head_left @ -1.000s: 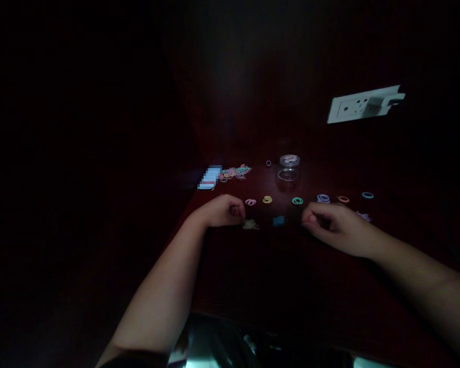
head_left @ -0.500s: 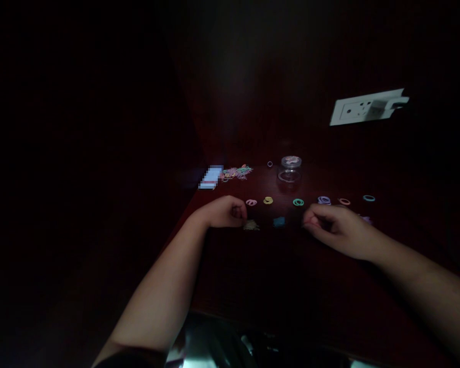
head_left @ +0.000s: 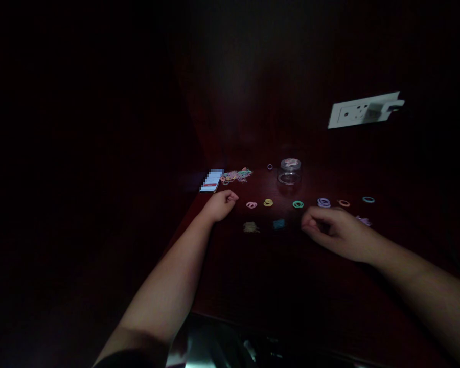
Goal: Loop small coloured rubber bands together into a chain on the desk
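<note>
My left hand (head_left: 221,205) is over the left part of the dark table, fingers loosely curled, with nothing visible in them. It is just in front of a mixed heap of coloured elastic bands (head_left: 237,176). My right hand (head_left: 335,230) is closed in a pinch; what its fingertips hold, if anything, is too small to make out. Between the hands are a beige bunch of thin bands (head_left: 250,227) and a blue bunch (head_left: 279,224). Behind them are pink hair ties (head_left: 252,205), yellow ones (head_left: 268,203), green ones (head_left: 298,204) and purple ones (head_left: 323,203).
A clear lidded jar (head_left: 289,173) stands at the back, with a small ring (head_left: 270,166) beside it. A lit phone (head_left: 212,180) lies at left. Further right are an orange tie (head_left: 344,203), a teal tie (head_left: 368,200) and a lilac bunch (head_left: 363,221). A wall socket (head_left: 364,110) holds a plug.
My left hand has moved back and left, from beside the beige bunch towards the mixed heap. My right hand stays pinched in nearly the same place.
</note>
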Available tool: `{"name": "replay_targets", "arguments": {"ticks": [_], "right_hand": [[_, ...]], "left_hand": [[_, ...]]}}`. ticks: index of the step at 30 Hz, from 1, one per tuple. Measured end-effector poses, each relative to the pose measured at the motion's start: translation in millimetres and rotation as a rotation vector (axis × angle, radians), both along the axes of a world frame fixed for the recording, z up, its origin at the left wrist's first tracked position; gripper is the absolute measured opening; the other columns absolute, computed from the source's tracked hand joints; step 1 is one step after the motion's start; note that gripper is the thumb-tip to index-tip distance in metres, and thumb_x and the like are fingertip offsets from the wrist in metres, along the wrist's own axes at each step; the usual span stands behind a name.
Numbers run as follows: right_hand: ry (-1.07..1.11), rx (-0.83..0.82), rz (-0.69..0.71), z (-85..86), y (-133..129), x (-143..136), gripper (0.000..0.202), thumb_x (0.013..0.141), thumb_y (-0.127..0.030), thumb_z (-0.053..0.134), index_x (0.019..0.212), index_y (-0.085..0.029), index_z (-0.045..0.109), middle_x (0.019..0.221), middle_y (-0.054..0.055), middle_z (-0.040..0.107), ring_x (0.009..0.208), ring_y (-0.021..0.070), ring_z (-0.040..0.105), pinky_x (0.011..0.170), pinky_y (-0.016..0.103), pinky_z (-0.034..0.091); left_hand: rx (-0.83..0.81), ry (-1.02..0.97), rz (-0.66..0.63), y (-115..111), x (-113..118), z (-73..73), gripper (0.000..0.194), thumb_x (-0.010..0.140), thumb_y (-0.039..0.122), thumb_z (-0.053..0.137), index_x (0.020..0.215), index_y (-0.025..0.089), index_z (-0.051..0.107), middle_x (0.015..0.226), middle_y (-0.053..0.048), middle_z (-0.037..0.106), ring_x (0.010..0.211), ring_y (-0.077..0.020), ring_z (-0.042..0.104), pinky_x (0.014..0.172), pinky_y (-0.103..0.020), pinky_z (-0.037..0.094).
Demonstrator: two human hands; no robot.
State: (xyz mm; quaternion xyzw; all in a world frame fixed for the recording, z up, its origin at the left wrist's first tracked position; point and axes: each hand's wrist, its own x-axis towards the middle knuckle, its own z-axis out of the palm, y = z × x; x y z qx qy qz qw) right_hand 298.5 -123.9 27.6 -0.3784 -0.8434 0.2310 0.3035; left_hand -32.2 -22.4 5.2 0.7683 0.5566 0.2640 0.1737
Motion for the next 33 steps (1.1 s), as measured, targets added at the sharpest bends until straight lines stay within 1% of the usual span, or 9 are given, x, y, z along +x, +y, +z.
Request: {"name": "replay_targets", "arguments": {"ticks": [2,5,9,11,17,21,26,29,33], "right_hand": [[-0.010,0.001,0.000,0.4,-0.1,-0.5,0.013,0.087,-0.028,0.058,0.076,-0.021,0.057,0.062,-0.002,0.052,0.056,0.0121,0.047,0.052,0.024,0.038],[-0.022,-0.009,-0.011,0.2,-0.2,-1.0,0.012,0.088,-0.028,0.057,0.077,-0.022,0.057,0.064,-0.002,0.053,0.057,0.0123,0.048,0.053,0.024,0.039],[-0.036,-0.016,-0.020,0.2,-1.1,-2.0,0.011,0.087,-0.026,0.057,0.078,-0.022,0.057,0.065,-0.002,0.053,0.057,0.0124,0.048,0.053,0.025,0.039],[-0.039,-0.021,-0.020,0.7,-1.9,-2.9,0.010,0.087,-0.025,0.057,0.078,-0.022,0.057,0.065,-0.002,0.053,0.057,0.0124,0.047,0.053,0.025,0.039],[-0.058,-0.010,-0.036,2.8,-3.6,-5.1,0.008,0.086,-0.020,0.056,0.078,-0.021,0.058,0.065,-0.002,0.054,0.057,0.0118,0.048,0.053,0.024,0.038],[-0.064,0.014,-0.014,0.9,-2.9,-5.2,0.009,0.087,-0.019,0.055,0.078,-0.020,0.058,0.064,-0.003,0.054,0.056,0.0109,0.048,0.052,0.024,0.037],[-0.074,0.028,-0.009,-0.9,-1.2,-4.7,0.009,0.087,-0.019,0.055,0.079,-0.020,0.059,0.064,-0.003,0.054,0.055,0.0106,0.047,0.052,0.023,0.036],[-0.074,0.031,-0.020,-1.0,-0.9,-4.9,0.010,0.087,-0.019,0.055,0.078,-0.019,0.059,0.064,-0.003,0.053,0.056,0.0107,0.047,0.052,0.024,0.036],[-0.071,0.012,-0.017,-1.5,-1.0,-5.7,0.009,0.087,-0.018,0.054,0.079,-0.020,0.059,0.066,-0.002,0.055,0.057,0.0109,0.048,0.053,0.024,0.037]], "left_hand": [[0.034,0.014,0.024,8.4,1.4,-7.2,0.023,0.086,0.021,0.054,0.103,0.014,0.069,0.098,-0.007,0.071,0.082,-0.0170,0.065,0.081,-0.030,0.053],[0.103,0.053,0.060,19.5,5.7,-13.7,0.026,0.088,0.022,0.054,0.108,0.014,0.068,0.107,-0.010,0.069,0.093,-0.0205,0.065,0.092,-0.035,0.052],[0.171,0.130,0.051,33.5,14.2,-16.9,0.029,0.087,0.021,0.055,0.113,0.017,0.068,0.122,-0.010,0.067,0.118,-0.0254,0.058,0.111,-0.039,0.042],[0.186,0.164,0.054,41.4,18.3,-17.7,0.032,0.088,0.022,0.055,0.116,0.017,0.068,0.129,-0.010,0.064,0.125,-0.0273,0.054,0.115,-0.041,0.037],[0.181,0.226,0.052,61.3,22.5,-19.9,0.038,0.090,0.026,0.052,0.124,0.018,0.067,0.136,-0.010,0.061,0.131,-0.0288,0.050,0.117,-0.044,0.035],[0.170,0.253,0.028,65.8,21.5,-21.2,0.039,0.092,0.027,0.050,0.126,0.019,0.066,0.138,-0.007,0.061,0.134,-0.0270,0.049,0.120,-0.043,0.032],[0.179,0.251,0.050,67.5,21.4,-24.3,0.040,0.092,0.024,0.049,0.128,0.020,0.066,0.139,-0.007,0.062,0.134,-0.0260,0.049,0.120,-0.043,0.032],[0.199,0.216,0.051,67.5,21.0,-24.9,0.039,0.090,0.023,0.051,0.125,0.019,0.068,0.136,-0.008,0.064,0.132,-0.0268,0.052,0.119,-0.043,0.034],[0.232,0.137,0.044,66.9,18.7,-23.7,0.035,0.086,0.022,0.058,0.118,0.019,0.071,0.127,-0.007,0.069,0.123,-0.0265,0.059,0.113,-0.040,0.041]]}}
